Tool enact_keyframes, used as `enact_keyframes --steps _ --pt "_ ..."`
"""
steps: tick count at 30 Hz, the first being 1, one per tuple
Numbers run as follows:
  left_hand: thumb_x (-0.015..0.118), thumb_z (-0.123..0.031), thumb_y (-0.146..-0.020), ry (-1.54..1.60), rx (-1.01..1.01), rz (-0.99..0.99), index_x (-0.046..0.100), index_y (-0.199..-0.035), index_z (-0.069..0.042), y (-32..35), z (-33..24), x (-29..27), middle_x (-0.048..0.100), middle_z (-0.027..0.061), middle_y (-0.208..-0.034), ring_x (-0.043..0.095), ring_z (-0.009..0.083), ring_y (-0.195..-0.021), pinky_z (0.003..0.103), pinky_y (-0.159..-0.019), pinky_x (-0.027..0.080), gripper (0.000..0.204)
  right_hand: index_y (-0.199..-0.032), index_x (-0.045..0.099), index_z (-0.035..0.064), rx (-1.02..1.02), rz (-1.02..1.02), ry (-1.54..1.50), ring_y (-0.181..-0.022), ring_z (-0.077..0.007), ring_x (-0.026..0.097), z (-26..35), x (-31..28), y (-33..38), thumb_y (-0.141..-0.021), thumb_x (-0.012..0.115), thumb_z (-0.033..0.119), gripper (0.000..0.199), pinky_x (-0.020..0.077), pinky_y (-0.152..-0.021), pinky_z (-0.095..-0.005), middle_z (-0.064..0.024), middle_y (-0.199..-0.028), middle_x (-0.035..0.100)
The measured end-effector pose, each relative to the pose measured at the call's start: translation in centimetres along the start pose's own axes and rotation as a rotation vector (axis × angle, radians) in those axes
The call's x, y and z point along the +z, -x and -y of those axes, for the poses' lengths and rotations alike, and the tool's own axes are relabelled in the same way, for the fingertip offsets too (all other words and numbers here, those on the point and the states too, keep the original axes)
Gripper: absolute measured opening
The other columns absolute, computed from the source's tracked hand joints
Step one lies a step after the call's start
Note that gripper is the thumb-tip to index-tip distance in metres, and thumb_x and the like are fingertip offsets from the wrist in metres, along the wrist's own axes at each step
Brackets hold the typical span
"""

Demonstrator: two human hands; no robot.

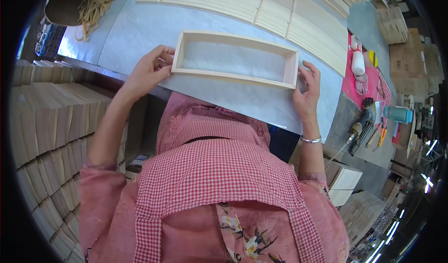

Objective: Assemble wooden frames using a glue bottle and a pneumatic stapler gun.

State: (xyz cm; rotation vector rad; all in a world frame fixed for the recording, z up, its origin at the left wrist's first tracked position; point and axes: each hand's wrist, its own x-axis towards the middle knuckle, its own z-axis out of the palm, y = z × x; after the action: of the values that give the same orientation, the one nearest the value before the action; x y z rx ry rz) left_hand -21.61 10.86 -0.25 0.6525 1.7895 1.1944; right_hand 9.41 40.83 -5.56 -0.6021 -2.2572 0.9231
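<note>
A long rectangular frame of pale wood [233, 75] lies flat on a grey worktable [135, 34] in front of me. My left hand [150, 69] grips its left end, fingers curled over the short side. My right hand [308, 88] presses against its right end, fingers spread along the short side. A metal bangle sits on my right wrist. The frame is open in the middle, with the tabletop showing through.
Stacks of thin wooden slats [280, 11] lie across the back of the table. A bundle of strips [98, 1] sits at the far left. Stacked wooden boards [51, 127] fill the left side. Tools and a white bottle [358, 62] lie on a red mat at right.
</note>
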Motion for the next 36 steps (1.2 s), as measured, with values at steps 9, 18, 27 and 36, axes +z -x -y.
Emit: enact_keyframes --steps 9,18,27,36 --pt "0.069 -0.007 -0.090 0.216 0.039 -0.040 0.056 -0.131 -0.002 1.1 0.4 0.0 0.060 0.0099 -0.117 0.055 0.0148 -0.107 0.029 -0.094 0.045 0.043 -0.123 0.058 -0.0004 0.386 0.123 -0.282 -0.087 -0.0143 0.055 4.5 -0.8 1.5 -0.095 0.060 0.005 0.028 0.0470 -0.082 -0.0248 -0.0058 -0.105 0.062" --pt "0.068 -0.007 -0.092 0.220 0.028 0.034 0.060 -0.129 -0.002 0.3 0.5 -0.6 0.062 0.0103 -0.116 0.057 0.0145 -0.101 0.027 -0.092 0.046 0.039 -0.115 0.060 0.0004 0.481 0.160 -0.442 -0.089 -0.0131 0.056 4.5 -1.2 0.7 -0.097 0.058 0.012 0.022 0.0470 -0.080 -0.0244 -0.0067 -0.104 0.062" --pt "0.062 -0.033 -0.100 0.155 0.008 -0.306 0.068 -0.104 0.001 1.4 -3.6 0.7 0.068 0.0074 -0.091 0.058 0.0113 -0.074 0.022 -0.066 0.046 0.035 -0.112 0.061 -0.0011 0.252 -0.012 -0.388 -0.079 -0.0147 0.056 7.4 -4.1 -0.8 -0.099 0.055 0.008 0.017 0.0502 -0.077 -0.0282 -0.0073 -0.098 0.065" --pt "0.058 -0.035 -0.102 0.230 -0.085 -0.202 0.067 -0.096 -0.002 -3.2 -2.2 3.0 0.061 0.0043 -0.079 0.054 0.0108 -0.067 0.023 -0.063 0.044 0.034 -0.099 0.064 -0.0031 0.495 0.224 -0.035 -0.067 -0.0199 0.055 2.4 -3.4 -3.4 -0.098 0.062 0.017 0.021 0.0510 -0.069 -0.0316 -0.0104 -0.086 0.064"
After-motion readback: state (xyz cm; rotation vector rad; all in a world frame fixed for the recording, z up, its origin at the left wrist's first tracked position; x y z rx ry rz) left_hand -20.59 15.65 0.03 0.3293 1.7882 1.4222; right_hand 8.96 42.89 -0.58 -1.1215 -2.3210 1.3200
